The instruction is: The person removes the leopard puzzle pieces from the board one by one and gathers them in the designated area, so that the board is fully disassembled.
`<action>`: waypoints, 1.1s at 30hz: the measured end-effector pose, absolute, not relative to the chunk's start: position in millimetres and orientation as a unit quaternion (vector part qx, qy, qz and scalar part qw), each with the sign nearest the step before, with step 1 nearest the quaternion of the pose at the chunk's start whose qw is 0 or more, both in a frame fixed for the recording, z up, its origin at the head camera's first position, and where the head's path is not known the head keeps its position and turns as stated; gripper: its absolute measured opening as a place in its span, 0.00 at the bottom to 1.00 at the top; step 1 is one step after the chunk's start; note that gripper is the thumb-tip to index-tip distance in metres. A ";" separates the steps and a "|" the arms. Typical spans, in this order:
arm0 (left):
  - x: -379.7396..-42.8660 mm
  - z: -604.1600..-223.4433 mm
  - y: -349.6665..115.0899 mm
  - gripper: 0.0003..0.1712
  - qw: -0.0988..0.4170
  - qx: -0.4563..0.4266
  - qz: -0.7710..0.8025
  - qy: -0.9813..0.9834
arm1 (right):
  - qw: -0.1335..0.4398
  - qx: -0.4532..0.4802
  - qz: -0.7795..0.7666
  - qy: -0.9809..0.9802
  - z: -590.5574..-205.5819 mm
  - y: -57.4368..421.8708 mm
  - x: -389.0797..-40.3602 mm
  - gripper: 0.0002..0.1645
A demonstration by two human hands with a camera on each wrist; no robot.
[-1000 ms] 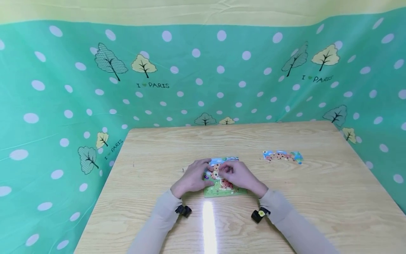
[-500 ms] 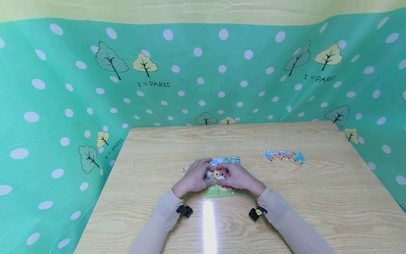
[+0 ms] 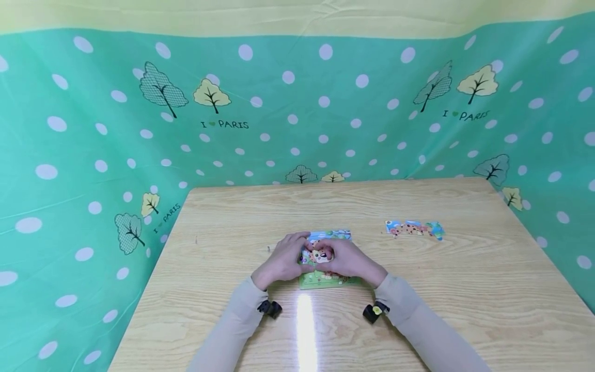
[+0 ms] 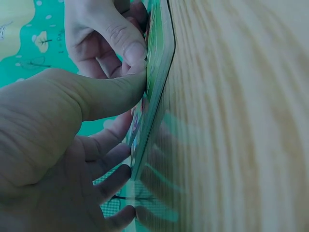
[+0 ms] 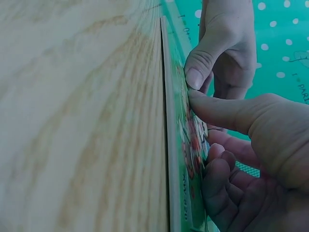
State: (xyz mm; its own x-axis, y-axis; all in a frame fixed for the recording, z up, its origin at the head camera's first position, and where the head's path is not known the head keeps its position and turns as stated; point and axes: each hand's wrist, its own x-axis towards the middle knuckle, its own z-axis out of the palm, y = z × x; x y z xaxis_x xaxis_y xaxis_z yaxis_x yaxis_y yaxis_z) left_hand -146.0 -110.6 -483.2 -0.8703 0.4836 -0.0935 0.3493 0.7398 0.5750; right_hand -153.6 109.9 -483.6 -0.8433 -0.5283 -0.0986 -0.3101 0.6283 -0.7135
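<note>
A colorful picture puzzle board (image 3: 330, 282) with a spotted cartoon dog lies on the table, between both hands. My left hand (image 3: 284, 258) rests along its left side; the thumb presses the surface and the other fingers spread along the far part of that edge, as the left wrist view shows. My right hand (image 3: 349, 258) arches over the right part, thumb and index finger on either side of the dog's face piece (image 3: 319, 256). In the right wrist view its thumb (image 5: 212, 107) touches the board near the left thumb (image 5: 195, 77), and its other fingers bend against the surface.
Several loose puzzle pieces (image 3: 412, 229) lie grouped at the back right of the wooden table (image 3: 223, 227). A tiny dark object (image 3: 268, 249) lies left of the board. A green dotted curtain (image 3: 279, 103) hangs behind the table and along its sides.
The right hand has gone from a pinch above the board to fingers placed around the dog's face, whose nose now shows. Its thumb has moved left, close to the left thumb. The left hand stays put.
</note>
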 end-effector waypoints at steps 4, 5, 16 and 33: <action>-145.9 -482.8 -111.5 0.24 0.119 0.229 0.287 0.922 | 0.149 -0.230 -0.363 0.891 -482.6 109.5 -153.2 0.29; -146.1 -482.7 -111.9 0.25 0.119 0.231 0.287 0.922 | 0.148 -0.227 -0.362 0.892 -482.0 109.3 -153.1 0.28; -141.9 -481.9 -115.6 0.40 0.131 0.238 0.284 0.920 | 0.136 -0.199 -0.413 0.878 -482.9 108.7 -147.2 0.19; -139.4 -479.8 -115.0 0.46 0.139 0.241 0.273 0.921 | 0.127 -0.120 -0.508 0.844 -484.8 134.1 -149.9 0.12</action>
